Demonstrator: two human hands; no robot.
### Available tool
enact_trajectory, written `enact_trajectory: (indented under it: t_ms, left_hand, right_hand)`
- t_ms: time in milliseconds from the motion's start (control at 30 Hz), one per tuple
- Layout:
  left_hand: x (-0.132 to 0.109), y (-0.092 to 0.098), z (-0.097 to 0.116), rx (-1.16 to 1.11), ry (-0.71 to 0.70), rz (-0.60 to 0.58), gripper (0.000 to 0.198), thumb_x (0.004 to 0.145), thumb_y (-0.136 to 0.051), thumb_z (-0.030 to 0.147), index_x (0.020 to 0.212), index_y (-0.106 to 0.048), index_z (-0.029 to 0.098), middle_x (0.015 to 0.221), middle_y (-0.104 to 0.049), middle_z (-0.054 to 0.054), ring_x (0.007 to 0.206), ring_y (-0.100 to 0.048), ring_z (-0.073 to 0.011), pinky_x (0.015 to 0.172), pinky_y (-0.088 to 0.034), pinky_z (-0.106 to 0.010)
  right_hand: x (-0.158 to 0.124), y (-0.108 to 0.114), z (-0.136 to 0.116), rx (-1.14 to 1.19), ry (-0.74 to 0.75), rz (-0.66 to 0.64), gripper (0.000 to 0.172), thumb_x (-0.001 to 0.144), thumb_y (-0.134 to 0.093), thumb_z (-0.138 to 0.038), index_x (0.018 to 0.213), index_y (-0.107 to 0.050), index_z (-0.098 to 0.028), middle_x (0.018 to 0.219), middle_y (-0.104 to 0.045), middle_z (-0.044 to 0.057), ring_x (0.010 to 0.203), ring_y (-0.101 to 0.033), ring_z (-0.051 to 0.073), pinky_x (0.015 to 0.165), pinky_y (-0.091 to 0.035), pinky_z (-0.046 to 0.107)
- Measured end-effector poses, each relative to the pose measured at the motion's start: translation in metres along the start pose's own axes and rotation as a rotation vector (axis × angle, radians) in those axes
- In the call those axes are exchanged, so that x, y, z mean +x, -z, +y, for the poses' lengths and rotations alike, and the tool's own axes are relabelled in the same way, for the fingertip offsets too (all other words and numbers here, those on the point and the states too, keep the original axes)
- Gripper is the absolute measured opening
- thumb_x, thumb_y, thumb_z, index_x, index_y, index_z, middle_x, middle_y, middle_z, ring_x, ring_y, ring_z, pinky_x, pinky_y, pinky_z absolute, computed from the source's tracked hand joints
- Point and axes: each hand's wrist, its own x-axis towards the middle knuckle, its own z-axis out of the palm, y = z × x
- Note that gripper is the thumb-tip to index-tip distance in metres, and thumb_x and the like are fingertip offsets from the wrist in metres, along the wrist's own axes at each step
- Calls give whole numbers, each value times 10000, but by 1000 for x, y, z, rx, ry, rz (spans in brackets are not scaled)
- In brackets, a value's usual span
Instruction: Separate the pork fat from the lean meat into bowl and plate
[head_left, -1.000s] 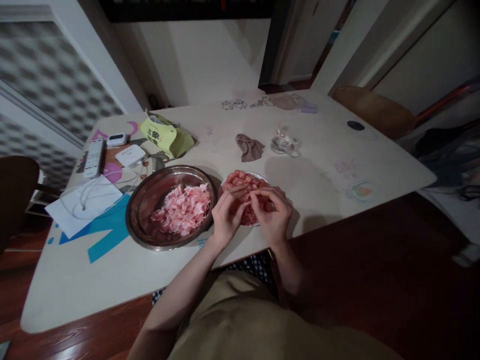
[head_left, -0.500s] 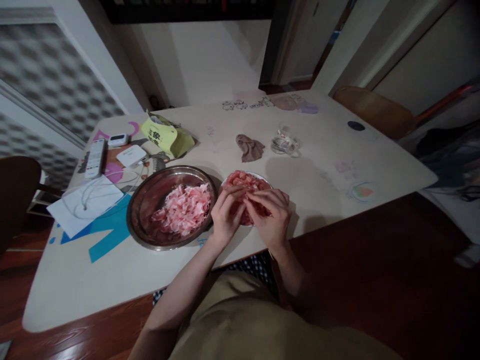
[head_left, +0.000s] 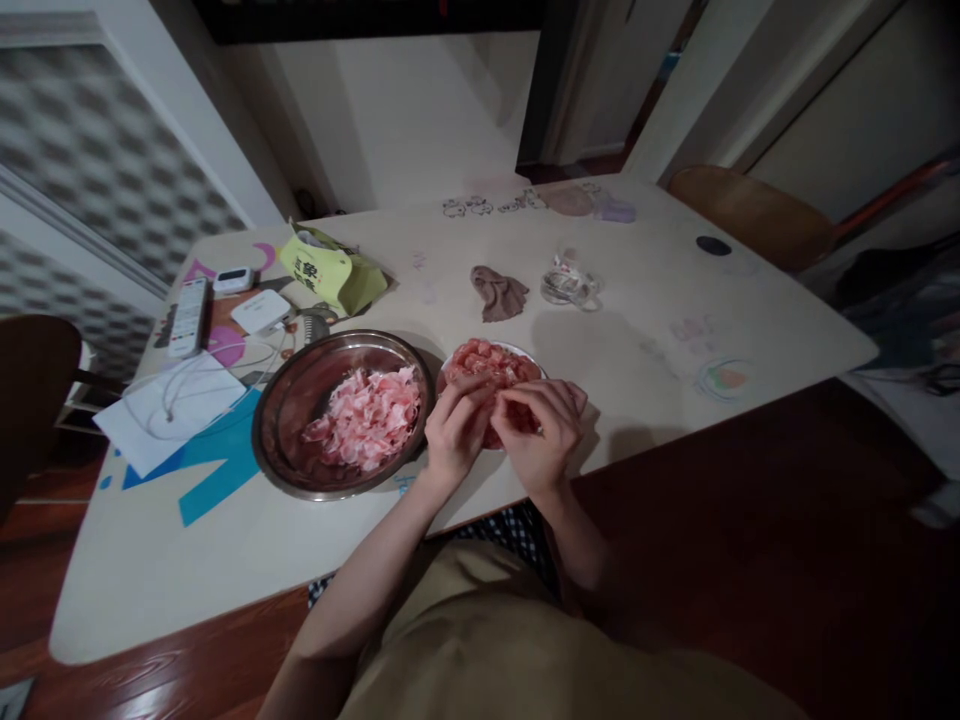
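Observation:
My left hand [head_left: 457, 425] and my right hand [head_left: 544, 425] meet over a plate of raw red meat [head_left: 491, 362], partly covering it. Thumb and fingers are pinched together on both hands, close to each other. Whatever lies between the fingertips is too small and dark to name, perhaps part of the meat. Just left of my left hand stands a wide metal bowl [head_left: 281, 455] holding a heap of thin pink meat slices [head_left: 367, 415].
Behind the plate lie a crumpled brown cloth [head_left: 499, 293] and a clear glass-like item [head_left: 570, 282]. A green bag [head_left: 330, 270], a remote control [head_left: 189, 315], a white box [head_left: 261, 312] with a cable and a paper sheet [head_left: 172, 405] occupy the table's left side.
My right hand's fingers have curled into a rounder shape, and its thumb has shifted slightly. Both hands stay over the plate. The bowl and its slices look the same.

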Motion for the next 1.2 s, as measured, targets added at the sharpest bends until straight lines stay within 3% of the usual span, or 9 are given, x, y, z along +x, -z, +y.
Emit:
enact_trajectory:
  t_ms: [333,533,733,1000,1200]
  left_hand:
    - [-2,0,-4,-38,32,-10,187,948,-668,188,1132,-639,202,1158,-717,-93,1091,-700,-202,948,-596,-368]
    - [2,1,-3,-41,35,57,208,902,-744,236,1087,-657,201,1082,-698,-64,1065,-673,-203,946,-578,-389]
    - [2,-1,-5,-186,187,21,263,893,-759,328,1105,-679,194,1021,-716,-68,981,-685,-197,909,-571,-360]
    - [-1,-4,-5,-242,344,22,265,865,-783,366,1050,-703,194,978,-721,-44,901,-694,-171,830,-581,-296]
    - [1,-2,-5,-242,305,39,218,870,-781,350,1008,-731,189,933,-731,-42,875,-691,-171,817,-571,-298]
  right_hand:
    - [6,6,8,61,-87,-6,99,877,-689,-170,817,-684,-248,818,-757,-23,811,-699,169,888,-446,380]
    - [8,7,14,44,-91,1,86,878,-716,-177,828,-699,-245,824,-768,-26,803,-701,165,893,-445,378]
    - [10,12,18,54,-100,-46,57,920,-702,-236,877,-734,-257,862,-782,-22,827,-711,161,894,-452,377]
    - [11,17,19,145,56,-167,115,950,-672,-231,1003,-755,-289,923,-791,-17,874,-731,160,872,-516,365]
    - [14,21,24,119,201,-179,165,942,-685,-201,1041,-752,-315,933,-795,-45,896,-716,154,877,-498,367]
